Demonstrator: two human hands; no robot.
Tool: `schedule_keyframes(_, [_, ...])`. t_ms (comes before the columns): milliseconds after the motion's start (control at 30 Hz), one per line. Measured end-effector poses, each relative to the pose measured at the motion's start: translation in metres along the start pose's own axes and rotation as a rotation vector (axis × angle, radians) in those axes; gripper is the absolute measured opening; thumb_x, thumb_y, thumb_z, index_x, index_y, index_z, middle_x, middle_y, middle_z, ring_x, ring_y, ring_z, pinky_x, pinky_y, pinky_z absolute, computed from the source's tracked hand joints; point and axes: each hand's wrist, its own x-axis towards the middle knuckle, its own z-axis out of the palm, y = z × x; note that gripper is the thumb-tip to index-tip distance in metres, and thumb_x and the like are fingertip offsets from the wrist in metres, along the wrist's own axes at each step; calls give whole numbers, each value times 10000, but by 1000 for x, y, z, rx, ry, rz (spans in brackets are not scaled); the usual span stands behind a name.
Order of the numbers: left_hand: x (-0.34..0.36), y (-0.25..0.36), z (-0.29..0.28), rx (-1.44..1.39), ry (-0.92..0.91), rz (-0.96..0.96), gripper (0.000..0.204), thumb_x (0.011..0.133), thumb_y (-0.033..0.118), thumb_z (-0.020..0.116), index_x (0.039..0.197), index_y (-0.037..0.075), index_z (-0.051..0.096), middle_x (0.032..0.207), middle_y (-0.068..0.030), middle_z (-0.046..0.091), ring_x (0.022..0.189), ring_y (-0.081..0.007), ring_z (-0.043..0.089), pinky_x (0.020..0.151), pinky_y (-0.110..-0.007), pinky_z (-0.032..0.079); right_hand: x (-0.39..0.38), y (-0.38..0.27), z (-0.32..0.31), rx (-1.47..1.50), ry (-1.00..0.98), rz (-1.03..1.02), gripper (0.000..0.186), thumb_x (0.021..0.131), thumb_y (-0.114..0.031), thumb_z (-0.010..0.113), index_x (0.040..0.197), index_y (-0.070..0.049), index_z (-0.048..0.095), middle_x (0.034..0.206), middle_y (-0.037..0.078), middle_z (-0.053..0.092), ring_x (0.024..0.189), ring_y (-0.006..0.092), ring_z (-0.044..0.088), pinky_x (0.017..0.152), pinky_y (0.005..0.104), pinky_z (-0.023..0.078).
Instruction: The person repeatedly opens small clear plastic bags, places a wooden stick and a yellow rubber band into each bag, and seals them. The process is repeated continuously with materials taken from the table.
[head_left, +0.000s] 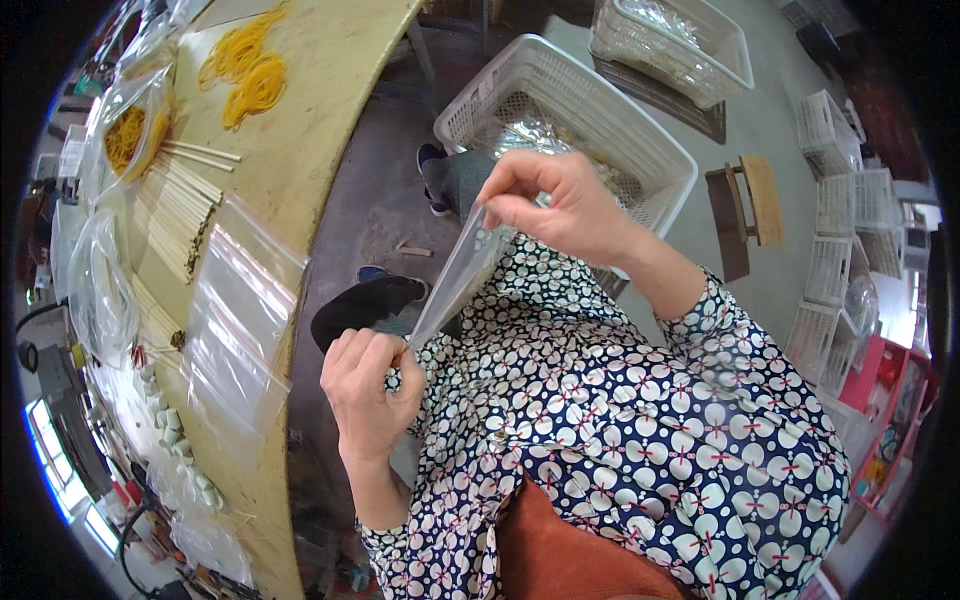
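Stretching a clear plastic bag (455,275) in front of the body, the two hands are working at its ends in the head view. The left hand (370,385) is gripping the near end with curled fingers and thumb, and the right hand (555,205) is pinching the far end between thumb and forefinger; neither grip is showing a gap. The bag is hanging between them, to the right of the bench (345,85), nearly edge-on, so its contents cannot be told. The step in hand appears to be straightening its edge or working its mouth; the next move is probably calling for firm pinches and a light, even pull, since such thin film could crease. The film is looking smooth and faintly milky, while flat bags (240,330) are lying in a glossy overlapping pile on the bench. Farther left, slim, straight, pale sticks (175,215) are lying bundled, and beyond them yellow bands (255,90) are forming soft tangled loops. At far right, a white crate (660,190) of stiff perforated plastic is holding crinkled, shiny clear wrapping.
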Motion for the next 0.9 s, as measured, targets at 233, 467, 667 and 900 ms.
schedule_keyframes(233, [21, -9, 19, -152, 52, -38, 120, 753, -68, 676, 780, 18, 597, 687, -92, 564, 633, -255, 545, 604, -364, 425, -10, 28, -74, 102, 350, -45, 71, 983, -40, 669, 1041, -7, 695, 909, 42, 746, 865, 98, 709, 762, 240, 565])
schedule_keyframes(467, [-7, -27, 37, -149, 9, -212, 61, 810, -20, 720, 832, 14, 675, 786, -120, 664, 730, -272, 654, 691, -360, 522, 0, 151, -152, -164, 542, 112, 203, 978, -160, 687, 1104, -3, 718, 985, 75, 753, 907, 150, 709, 835, 292, 560])
schedule_keyframes(667, [-11, -35, 33, -151, 75, -102, 70, 828, 45, 757, 847, 32, 691, 826, -125, 687, 785, -292, 687, 707, -374, 549, -17, 277, -117, -174, 363, 312, 200, 1007, -107, 658, 1146, 29, 705, 1033, 104, 748, 962, 160, 706, 885, 298, 551])
schedule_keyframes(900, [-39, -79, -41, 195, 627, -547, 151, 902, 169, 752, 867, 51, 664, 829, -120, 677, 766, -315, 660, 692, -418, 536, 6, 225, -14, -119, 89, 168, 136, 1033, -40, 593, 1086, 24, 700, 1018, 56, 743, 951, 125, 690, 897, 276, 531])
